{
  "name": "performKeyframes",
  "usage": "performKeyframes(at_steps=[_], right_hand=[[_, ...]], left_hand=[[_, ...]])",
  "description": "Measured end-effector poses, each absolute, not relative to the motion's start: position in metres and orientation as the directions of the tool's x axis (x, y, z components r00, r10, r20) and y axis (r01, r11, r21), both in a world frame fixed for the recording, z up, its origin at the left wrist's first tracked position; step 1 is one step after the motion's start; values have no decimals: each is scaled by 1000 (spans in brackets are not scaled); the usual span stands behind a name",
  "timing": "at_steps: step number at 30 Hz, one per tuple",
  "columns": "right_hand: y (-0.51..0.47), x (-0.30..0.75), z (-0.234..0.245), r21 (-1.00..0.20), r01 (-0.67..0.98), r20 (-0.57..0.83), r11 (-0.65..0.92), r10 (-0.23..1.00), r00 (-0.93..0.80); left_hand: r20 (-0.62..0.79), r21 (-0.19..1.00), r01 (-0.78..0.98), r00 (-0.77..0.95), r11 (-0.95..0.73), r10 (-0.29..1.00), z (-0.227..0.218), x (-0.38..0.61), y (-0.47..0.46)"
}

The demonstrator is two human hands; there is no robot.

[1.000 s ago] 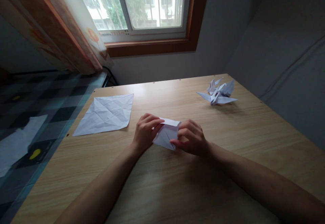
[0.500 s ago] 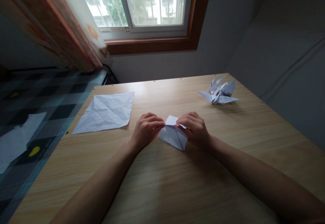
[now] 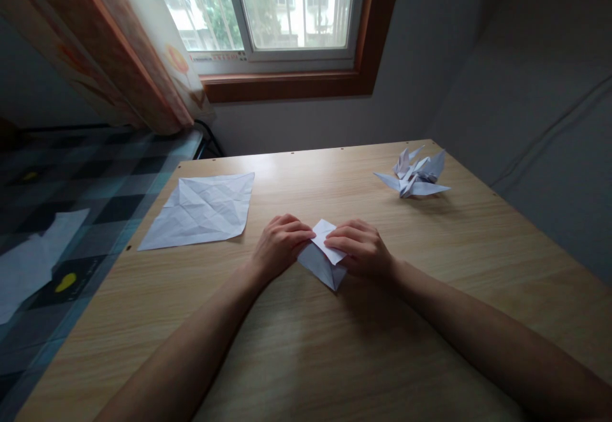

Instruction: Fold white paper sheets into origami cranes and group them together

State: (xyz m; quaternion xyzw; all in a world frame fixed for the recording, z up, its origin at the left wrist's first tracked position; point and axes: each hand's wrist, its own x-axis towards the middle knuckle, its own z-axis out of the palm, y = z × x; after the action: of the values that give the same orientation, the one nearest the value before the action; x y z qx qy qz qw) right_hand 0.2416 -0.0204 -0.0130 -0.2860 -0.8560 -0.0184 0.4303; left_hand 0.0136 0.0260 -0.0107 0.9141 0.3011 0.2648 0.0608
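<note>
A small folded white paper point(image 3: 324, 257) lies on the wooden table point(image 3: 306, 345) in front of me, pointed toward me like a kite. My left hand point(image 3: 280, 245) pinches its left edge with curled fingers. My right hand point(image 3: 359, 248) presses down on its right side, fingers bent over a flap folded toward the middle. Both hands rest on the tabletop with the paper between them.
A creased, unfolded white sheet point(image 3: 201, 210) lies flat at the left of the table. Finished paper cranes point(image 3: 414, 175) sit at the far right. A window and curtain are behind; a chequered surface with paper point(image 3: 29, 262) lies to the left.
The paper has been turned so its point faces me, and my right hand has folded a flap inward from the right. My left hand has stayed at the left edge.
</note>
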Motion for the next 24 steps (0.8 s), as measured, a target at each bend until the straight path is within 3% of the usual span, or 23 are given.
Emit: performKeyframes(at_steps=[8, 13, 24], right_hand=[[-13, 257, -18, -348, 495, 661, 796, 583, -473], [-13, 258, -16, -489, 484, 622, 726, 679, -389], [-9, 252, -14, -672, 583, 413, 456, 885, -216]], left_hand=[[405, 392, 541, 625, -744, 668, -9, 13, 32], [390, 403, 537, 632, -741, 670, -9, 13, 31], [385, 391, 561, 620, -729, 684, -9, 15, 34]])
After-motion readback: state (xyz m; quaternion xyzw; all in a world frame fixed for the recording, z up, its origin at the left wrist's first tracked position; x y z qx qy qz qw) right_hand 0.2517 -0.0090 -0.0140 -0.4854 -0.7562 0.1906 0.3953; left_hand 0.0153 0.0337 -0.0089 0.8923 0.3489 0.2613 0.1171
